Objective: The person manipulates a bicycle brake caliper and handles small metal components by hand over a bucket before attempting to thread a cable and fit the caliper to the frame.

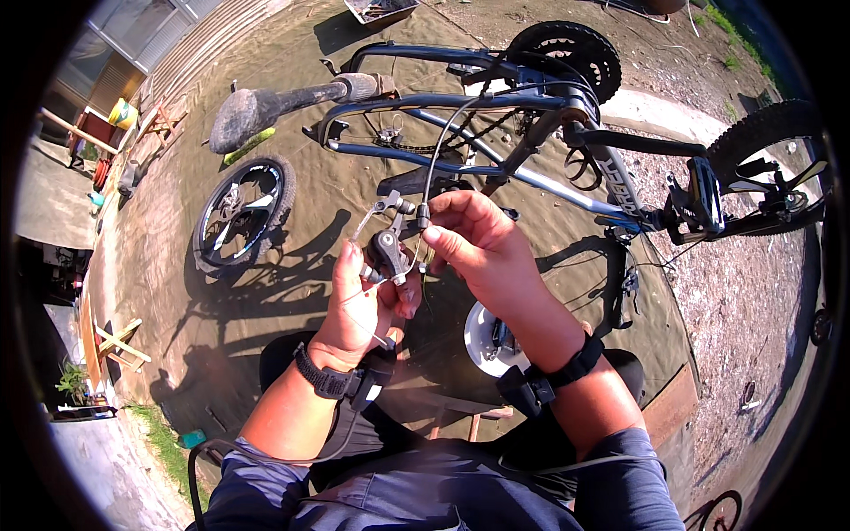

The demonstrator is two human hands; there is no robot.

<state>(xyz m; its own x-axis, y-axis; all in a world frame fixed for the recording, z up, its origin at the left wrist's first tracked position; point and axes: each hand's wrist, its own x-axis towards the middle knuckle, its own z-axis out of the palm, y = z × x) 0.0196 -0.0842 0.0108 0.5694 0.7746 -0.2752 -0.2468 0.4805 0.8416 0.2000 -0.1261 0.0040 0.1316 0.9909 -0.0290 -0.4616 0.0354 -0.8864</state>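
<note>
Brake caliper (387, 248): metal, part matt dark, part bare silvery. Cable housing (431, 170): smooth black plastic, slight sheen. Bike frame (556, 188), far: glossy blue painted metal. Saddle (241, 119), far left: dusty, scuffed, matt. Tyre (741, 140), right: rough knobbed black rubber. Ground sheet (305, 299): matt, wrinkled cloth. Bowl (478, 341), near: smooth white. Trestle (124, 343), left: bare wood. Gravel (744, 310), right: rough. Sleeves (255, 485), near: matt cloth.

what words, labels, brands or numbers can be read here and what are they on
Bicycle frame: large lettering along one tube, legible at least in part, but I don't copy out printed names.
Brake caliper: a small pale mark on its round cap, too small to read.
Loose wheel: pale marks around the rim, too blurred to tell if they are letters.
I can make out no other text.
</note>
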